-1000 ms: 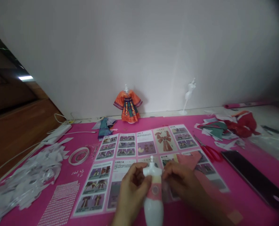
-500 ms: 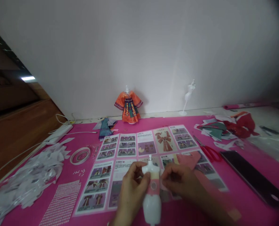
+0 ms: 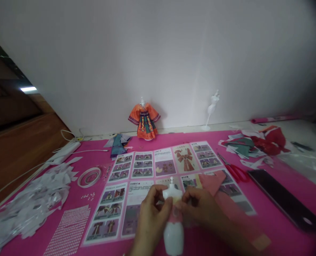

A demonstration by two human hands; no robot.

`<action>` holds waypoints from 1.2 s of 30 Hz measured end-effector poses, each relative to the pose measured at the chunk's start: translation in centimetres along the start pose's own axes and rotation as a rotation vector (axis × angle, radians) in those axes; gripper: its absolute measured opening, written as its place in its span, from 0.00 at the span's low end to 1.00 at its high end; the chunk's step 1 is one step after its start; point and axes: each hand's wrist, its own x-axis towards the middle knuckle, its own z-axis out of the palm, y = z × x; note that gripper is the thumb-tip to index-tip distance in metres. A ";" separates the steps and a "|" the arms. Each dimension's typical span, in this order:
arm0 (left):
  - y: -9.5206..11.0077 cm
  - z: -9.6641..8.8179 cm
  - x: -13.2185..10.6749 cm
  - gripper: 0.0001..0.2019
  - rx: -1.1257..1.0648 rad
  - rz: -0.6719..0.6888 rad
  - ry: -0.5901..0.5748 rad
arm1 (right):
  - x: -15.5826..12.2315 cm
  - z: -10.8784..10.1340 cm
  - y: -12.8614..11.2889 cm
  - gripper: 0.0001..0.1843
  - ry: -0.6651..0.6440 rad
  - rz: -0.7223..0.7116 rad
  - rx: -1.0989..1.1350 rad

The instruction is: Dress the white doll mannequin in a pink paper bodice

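Note:
A small white mannequin stands upright at the front, between my hands. Pale yellow and pink fabric wraps its chest and waist. My left hand is closed around the mannequin's left-hand side in view, its thumb pressing on the chest fabric. From the other side, my right hand is closed with fingertips pinched against the front of that fabric. Exactly what the right fingertips hold is partly hidden. Behind the hands lies a printed instruction sheet, with salmon-pink fabric pieces on its right part.
On the left are a tape roll, a sheet of stick-on gems and crumpled plastic wrappers. Red-handled scissors, a dark phone-like slab and fabric scraps lie right. A dressed mannequin and a bare one stand behind.
My right hand has moved left, from beside the mannequin onto the front of its chest fabric. My left hand keeps its hold. The whole view has shifted slightly.

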 end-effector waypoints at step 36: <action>1.9 -1.2 1.1 0.19 -0.314 -0.123 -0.074 | 0.6 -1.8 1.3 0.14 -0.001 0.066 0.107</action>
